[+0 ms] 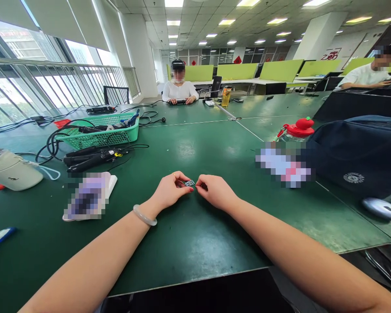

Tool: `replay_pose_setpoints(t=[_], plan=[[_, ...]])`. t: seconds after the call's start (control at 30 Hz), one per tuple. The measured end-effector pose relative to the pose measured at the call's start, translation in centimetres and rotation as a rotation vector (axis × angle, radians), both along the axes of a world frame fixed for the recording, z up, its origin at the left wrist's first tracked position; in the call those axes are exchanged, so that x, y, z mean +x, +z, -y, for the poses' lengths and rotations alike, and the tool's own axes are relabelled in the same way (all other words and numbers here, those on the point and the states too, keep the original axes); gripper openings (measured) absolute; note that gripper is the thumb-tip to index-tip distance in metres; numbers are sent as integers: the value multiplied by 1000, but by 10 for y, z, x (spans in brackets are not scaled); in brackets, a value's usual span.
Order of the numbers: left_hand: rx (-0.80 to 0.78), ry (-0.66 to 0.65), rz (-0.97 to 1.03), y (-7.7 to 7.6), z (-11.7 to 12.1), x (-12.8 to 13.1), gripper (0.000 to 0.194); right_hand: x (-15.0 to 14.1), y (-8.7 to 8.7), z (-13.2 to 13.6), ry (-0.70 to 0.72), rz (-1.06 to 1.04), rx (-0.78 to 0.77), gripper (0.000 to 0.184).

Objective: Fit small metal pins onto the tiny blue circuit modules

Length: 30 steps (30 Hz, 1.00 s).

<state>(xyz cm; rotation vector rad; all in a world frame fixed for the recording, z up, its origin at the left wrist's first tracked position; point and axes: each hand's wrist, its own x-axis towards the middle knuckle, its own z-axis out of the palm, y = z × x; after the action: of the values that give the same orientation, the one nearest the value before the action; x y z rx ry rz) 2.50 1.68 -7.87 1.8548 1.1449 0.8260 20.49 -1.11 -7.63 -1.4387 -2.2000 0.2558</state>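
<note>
Through the head camera I see both of my hands near the middle of the green surface [195,256]. My left hand [170,191] pinches a small patterned piece [189,183] between thumb and fingers, its far end poking out towards my right hand [217,191]. The right fingertips are drawn together just beside that end; I cannot tell whether they touch it or grip anything. Nor can I tell whether the piece clears the surface.

The likeliest trouble, I judge, is a slip: the piece is small and only its edge seems held, so a loosened thumb or a nudge from the right fingertips could twist it free. My fingers also hide part of it, so I could misjudge its angle. If it drops, it might skid towards the surface's near edge [195,278] and fall off.
</note>
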Motion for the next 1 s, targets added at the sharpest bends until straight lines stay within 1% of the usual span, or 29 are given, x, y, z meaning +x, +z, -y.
replay_pose_setpoints(t=[0.13,0.37,0.63,0.73,0.83,1.0], plan=[[-57,-20,109,0,1,2,33,1,-2,0,6,-104,33,4],[-46,-13,133,-3,1,2,36,2,-1,2,13,-236,70,8],[-11,-3,101,2,5,4,34,0,2,3,15,-238,84,11],[2,27,91,4,5,4,33,0,0,3,24,-239,86,12],[5,45,103,3,4,4,34,0,-1,3,22,-246,75,12],[-8,13,133,0,2,3,37,-1,-2,3,20,-254,67,14]])
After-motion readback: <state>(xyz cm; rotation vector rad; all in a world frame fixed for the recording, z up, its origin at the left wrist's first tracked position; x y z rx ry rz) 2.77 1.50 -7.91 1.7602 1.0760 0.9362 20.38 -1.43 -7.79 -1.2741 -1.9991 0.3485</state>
